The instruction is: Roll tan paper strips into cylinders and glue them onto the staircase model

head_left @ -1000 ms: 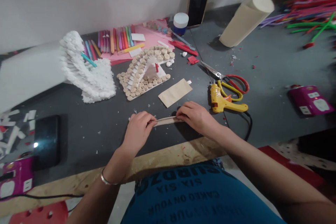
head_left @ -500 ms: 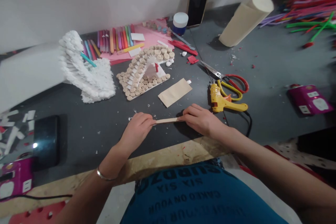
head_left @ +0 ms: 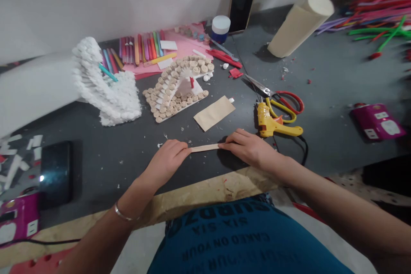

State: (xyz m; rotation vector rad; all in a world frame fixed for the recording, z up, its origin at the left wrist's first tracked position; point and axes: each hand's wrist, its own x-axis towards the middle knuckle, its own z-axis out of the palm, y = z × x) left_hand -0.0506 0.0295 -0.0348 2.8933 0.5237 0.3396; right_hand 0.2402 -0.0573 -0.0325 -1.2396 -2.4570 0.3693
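Observation:
A thin tan paper strip lies flat on the dark grey table near its front edge. My left hand pinches the strip's left end with closed fingers. My right hand presses closed fingers on the strip's right end. A tan paper rectangle lies just beyond the strip. A yellow glue gun rests right of my right hand.
Red and yellow scissors lie behind the glue gun. A tan rolled-paper model and a white fluffy model stand farther back, with coloured pens, a large paper roll, a black phone and a purple power strip.
Both hands slid slightly apart along the strip, so more of it shows between them. The strip has stayed on the table.

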